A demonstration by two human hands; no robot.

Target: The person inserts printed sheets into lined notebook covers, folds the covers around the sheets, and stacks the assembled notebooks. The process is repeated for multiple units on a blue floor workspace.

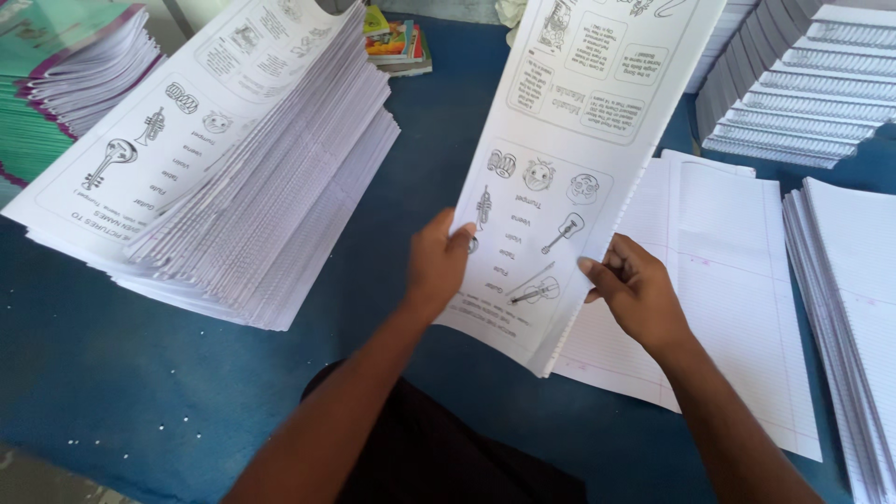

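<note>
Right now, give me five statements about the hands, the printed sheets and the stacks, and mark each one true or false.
1. Both the left hand and the right hand hold the printed sheet bundle. True.
2. The held bundle lies flat on the blue table. False: it is lifted, its far end raised above the table.
3. A tall fanned stack of printed sheets stands to the left of the hands. True.
4. The sheets under the right hand are plain black. False: the ruled sheets are white with faint lines.
5. The page held shows drawings of musical instruments. True.
</note>
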